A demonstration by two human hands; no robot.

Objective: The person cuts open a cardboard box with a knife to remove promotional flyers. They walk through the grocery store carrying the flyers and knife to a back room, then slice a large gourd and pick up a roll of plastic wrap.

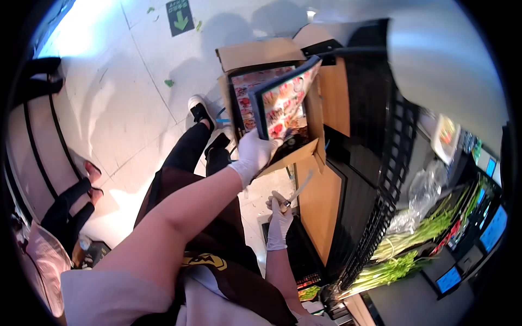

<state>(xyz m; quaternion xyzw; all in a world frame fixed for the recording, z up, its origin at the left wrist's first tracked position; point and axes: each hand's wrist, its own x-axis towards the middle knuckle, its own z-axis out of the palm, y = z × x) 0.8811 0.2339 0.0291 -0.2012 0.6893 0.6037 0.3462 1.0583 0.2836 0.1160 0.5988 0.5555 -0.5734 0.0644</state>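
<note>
My left hand point(255, 155), in a white glove, is closed on the lower edge of a flat, dark-edged pack point(285, 103) with red-and-white food pictures. The pack is tilted up over an open cardboard box point(261, 54). Inside the box lies another similar picture-covered pack point(244, 98). Below the box, my right hand point(278, 209), also gloved, is wrapped round the handle of what looks like a small knife point(300, 187). Its pale blade points up and to the right, apart from the box.
On the right, black crates point(389, 168) stand beside leafy green vegetables point(402, 266) and a clear plastic bag point(424, 190). Wooden panels point(318, 209) are close to my right hand. A seated person's legs point(70, 201) show at left. Green scraps point(169, 83) lie on the tiled floor.
</note>
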